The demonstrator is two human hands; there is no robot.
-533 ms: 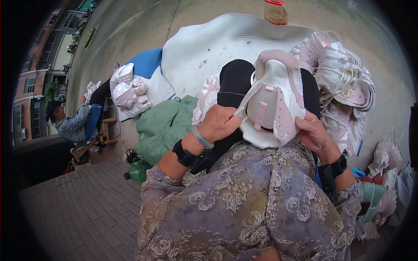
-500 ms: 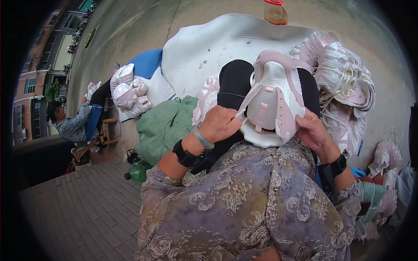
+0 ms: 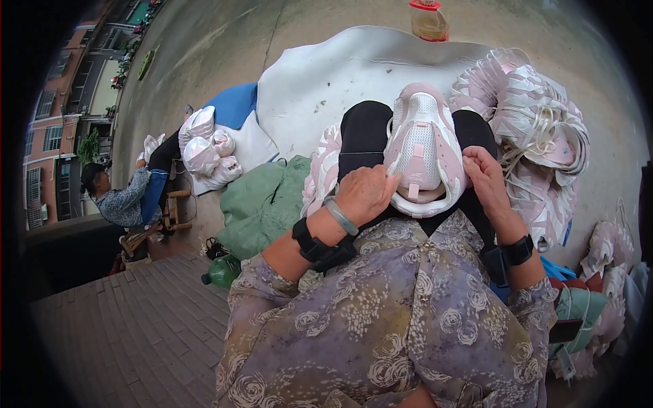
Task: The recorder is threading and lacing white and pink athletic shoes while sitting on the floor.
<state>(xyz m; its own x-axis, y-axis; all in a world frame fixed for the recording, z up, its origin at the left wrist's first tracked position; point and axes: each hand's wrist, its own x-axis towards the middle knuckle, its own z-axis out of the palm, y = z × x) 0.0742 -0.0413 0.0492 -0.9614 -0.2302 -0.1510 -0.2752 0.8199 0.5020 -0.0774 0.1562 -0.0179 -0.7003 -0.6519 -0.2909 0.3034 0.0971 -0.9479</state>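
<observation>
A pink and white shoe upper [image 3: 416,153] rests on my lap between my black-clad knees, its toe pointing away from me and its tongue facing up. My left hand [image 3: 366,194] is closed, thumb and fingers pinching the upper's left edge near the collar. On the other side, my right hand [image 3: 486,178] has its fingers bent together against the right edge; what lies between their tips is too small to make out.
Bundles of similar uppers [image 3: 537,122] lie at my right on a white sheet [image 3: 340,75]. Green cloth [image 3: 262,194] and a green bottle [image 3: 222,272] are at my left. A seated person [image 3: 126,190] works farther left, near a white-pink pile [image 3: 207,153]. A red-lidded jar [image 3: 428,22] stands ahead.
The upper's sides, spread apart before, now sit closer together around the tongue, and the upper stands straighter. My right hand has moved up along the right edge; my left hand has shifted slightly right.
</observation>
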